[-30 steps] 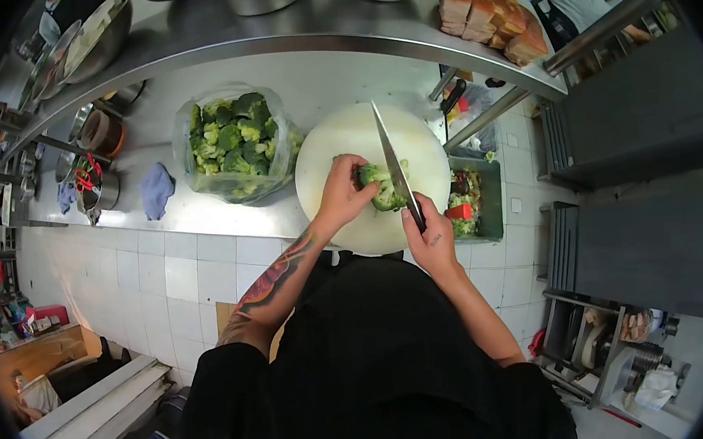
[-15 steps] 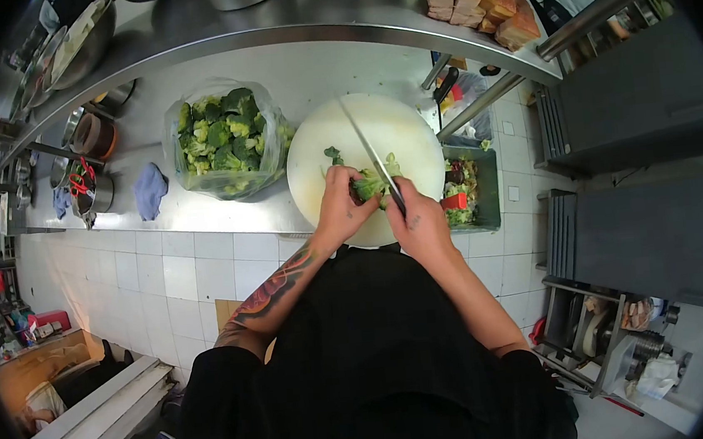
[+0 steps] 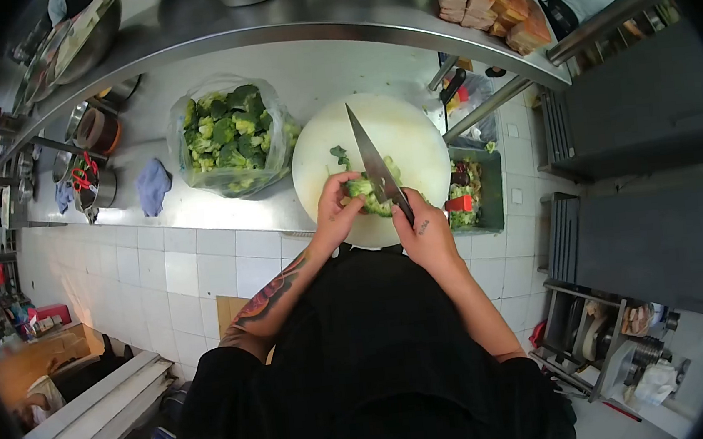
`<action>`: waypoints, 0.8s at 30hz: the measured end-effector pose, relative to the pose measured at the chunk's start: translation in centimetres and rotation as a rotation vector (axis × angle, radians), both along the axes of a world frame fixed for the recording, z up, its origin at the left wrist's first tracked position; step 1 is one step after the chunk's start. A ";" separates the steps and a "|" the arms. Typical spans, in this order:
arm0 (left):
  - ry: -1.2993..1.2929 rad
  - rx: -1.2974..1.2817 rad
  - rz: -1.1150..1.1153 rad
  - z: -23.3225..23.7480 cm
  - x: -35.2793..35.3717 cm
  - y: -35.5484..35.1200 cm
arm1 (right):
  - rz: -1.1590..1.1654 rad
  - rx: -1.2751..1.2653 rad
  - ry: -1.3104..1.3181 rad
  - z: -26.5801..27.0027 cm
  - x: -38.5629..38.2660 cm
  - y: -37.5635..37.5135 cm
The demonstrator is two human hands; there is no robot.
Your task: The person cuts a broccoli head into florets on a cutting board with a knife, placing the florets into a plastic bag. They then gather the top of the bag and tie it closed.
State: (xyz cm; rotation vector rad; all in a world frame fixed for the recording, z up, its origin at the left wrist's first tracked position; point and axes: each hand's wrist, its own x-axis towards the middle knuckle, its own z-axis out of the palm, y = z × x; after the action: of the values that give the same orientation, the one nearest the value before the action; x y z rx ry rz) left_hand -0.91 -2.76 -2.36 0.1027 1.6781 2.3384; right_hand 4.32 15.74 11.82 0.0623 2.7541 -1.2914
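Observation:
Over the round white cutting board (image 3: pixel 319 139), my left hand (image 3: pixel 336 208) is closed on a piece of broccoli (image 3: pixel 360 188). My right hand (image 3: pixel 427 228) grips the dark handle of a chef's knife (image 3: pixel 373 157), its blade tilted flat and pointing to the far side of the board. The blade lies right against the broccoli, overlapping its right part. A small dark green floret (image 3: pixel 339 154) rests on the board beyond my left hand. To the left of the board stands a clear plastic bag (image 3: pixel 260 180) full of broccoli florets (image 3: pixel 231 130).
A green bin (image 3: pixel 493 207) with vegetable scraps stands right of the board. A blue cloth (image 3: pixel 152 188) and a metal pot (image 3: pixel 101 191) with red-handled scissors (image 3: pixel 82 173) lie left. The steel shelf (image 3: pixel 285 33) above carries bowls and pork belly chunks (image 3: pixel 487 5).
The knife blade has turned from nearly edge-on to showing its flat side. The broccoli has turned slightly in my left hand, and the whole view has shifted a little.

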 end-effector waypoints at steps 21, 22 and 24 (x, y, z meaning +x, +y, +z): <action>0.577 -0.328 0.478 8.9 -4.7 -8.9 | -0.121 -0.096 0.162 -5.4 -0.6 3.3; 0.726 -0.634 0.585 10.4 -6.1 -11.0 | -0.110 -0.102 0.162 -5.2 -0.6 3.2; 0.748 -0.768 0.709 13.0 -8.9 -13.6 | -0.107 -0.064 0.050 -4.4 -0.5 3.3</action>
State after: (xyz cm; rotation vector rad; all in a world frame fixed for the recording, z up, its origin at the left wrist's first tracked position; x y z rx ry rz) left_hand -9.76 -16.40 10.62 0.2945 3.3281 1.9287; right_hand 3.79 19.06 7.42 0.1766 2.7835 -1.4247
